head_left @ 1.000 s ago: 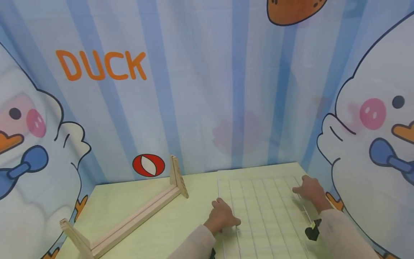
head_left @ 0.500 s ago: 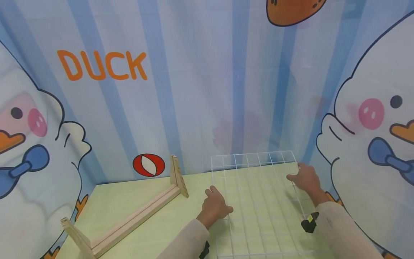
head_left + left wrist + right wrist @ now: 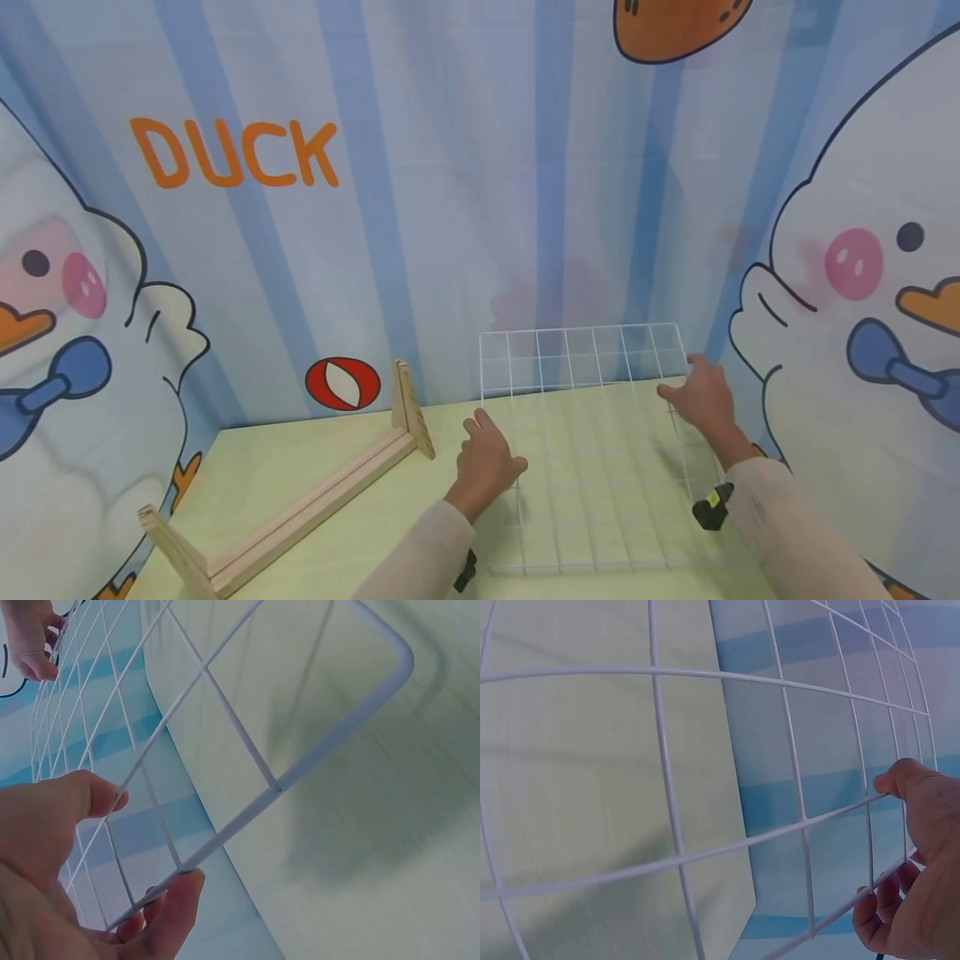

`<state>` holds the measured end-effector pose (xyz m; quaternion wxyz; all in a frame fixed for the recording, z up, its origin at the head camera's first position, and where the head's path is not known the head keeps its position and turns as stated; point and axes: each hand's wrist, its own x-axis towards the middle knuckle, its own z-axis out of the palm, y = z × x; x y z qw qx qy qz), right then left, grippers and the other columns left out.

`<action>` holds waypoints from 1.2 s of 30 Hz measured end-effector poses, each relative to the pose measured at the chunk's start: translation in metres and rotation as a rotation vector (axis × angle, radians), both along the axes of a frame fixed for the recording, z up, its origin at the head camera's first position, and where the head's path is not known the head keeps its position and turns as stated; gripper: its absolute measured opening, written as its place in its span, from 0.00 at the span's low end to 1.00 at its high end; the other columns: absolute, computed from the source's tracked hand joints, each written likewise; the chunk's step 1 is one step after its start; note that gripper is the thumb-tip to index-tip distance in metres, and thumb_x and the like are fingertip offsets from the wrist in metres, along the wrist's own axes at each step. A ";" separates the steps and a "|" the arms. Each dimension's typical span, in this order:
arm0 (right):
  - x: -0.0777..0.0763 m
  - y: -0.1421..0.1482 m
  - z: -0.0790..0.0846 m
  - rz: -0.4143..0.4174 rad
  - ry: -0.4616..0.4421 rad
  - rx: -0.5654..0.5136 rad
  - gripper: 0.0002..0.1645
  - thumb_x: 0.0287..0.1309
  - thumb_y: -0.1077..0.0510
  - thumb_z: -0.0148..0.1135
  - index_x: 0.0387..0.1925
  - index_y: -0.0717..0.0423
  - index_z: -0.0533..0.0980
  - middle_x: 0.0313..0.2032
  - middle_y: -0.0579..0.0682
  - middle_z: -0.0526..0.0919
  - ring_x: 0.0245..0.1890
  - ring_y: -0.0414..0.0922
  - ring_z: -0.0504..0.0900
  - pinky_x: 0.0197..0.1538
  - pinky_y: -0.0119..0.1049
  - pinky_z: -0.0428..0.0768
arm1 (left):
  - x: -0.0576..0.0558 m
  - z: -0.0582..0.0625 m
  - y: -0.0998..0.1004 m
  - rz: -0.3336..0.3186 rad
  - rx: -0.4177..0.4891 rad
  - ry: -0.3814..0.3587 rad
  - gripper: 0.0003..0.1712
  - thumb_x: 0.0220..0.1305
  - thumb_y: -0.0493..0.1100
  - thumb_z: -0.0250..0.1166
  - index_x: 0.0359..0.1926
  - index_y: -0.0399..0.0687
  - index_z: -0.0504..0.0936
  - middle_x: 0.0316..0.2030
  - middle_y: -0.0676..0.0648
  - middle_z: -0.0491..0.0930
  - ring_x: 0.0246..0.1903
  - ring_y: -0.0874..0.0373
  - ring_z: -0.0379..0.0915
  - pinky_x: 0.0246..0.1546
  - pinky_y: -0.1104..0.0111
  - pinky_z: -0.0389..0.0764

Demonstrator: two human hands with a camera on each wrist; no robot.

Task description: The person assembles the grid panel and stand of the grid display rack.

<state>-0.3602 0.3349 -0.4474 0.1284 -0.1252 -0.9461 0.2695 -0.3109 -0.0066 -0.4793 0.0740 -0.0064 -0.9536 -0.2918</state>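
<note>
A white wire grid panel [image 3: 572, 386] is held tilted over the table, its far edge raised against the curtain and its near edge low. My left hand [image 3: 487, 461] grips the panel's left side. In the left wrist view, its fingertips [image 3: 184, 889] curl around the thick border wire and the thumb lies at an inner wire. On the opposite side, my right hand [image 3: 703, 400] holds the right border. The right wrist view has the right thumb [image 3: 900, 776] on an inner wire and the other fingers curled under the edge.
A pale wooden stand [image 3: 315, 504], a long bar with an upright end piece at each end, lies on the left of the light yellow table [image 3: 450, 417]. Behind hangs a blue striped curtain [image 3: 450, 208] with duck prints. Small black devices [image 3: 708, 508] sit at the wrists.
The panel lay nearly flat on the table; its far edge has risen above the table's back edge. Both hands, gripping its sides, have moved upward and slightly left. The wooden stand stays put.
</note>
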 end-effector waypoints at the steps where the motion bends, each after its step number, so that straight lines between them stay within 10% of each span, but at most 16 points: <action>1: 0.000 0.000 0.001 0.001 0.019 0.000 0.50 0.59 0.48 0.66 0.71 0.72 0.57 0.62 0.77 0.65 0.58 0.70 0.70 0.54 0.64 0.76 | 0.000 0.001 -0.001 0.001 0.004 0.013 0.57 0.45 0.48 0.79 0.68 0.30 0.56 0.52 0.33 0.69 0.33 0.41 0.77 0.29 0.52 0.80; 36: 0.004 -0.036 0.038 -0.070 0.427 -0.208 0.45 0.62 0.47 0.68 0.73 0.58 0.60 0.56 0.65 0.72 0.54 0.59 0.72 0.47 0.49 0.73 | -0.007 0.032 -0.027 0.108 0.071 0.305 0.51 0.55 0.46 0.75 0.72 0.39 0.56 0.54 0.35 0.69 0.44 0.40 0.77 0.31 0.52 0.82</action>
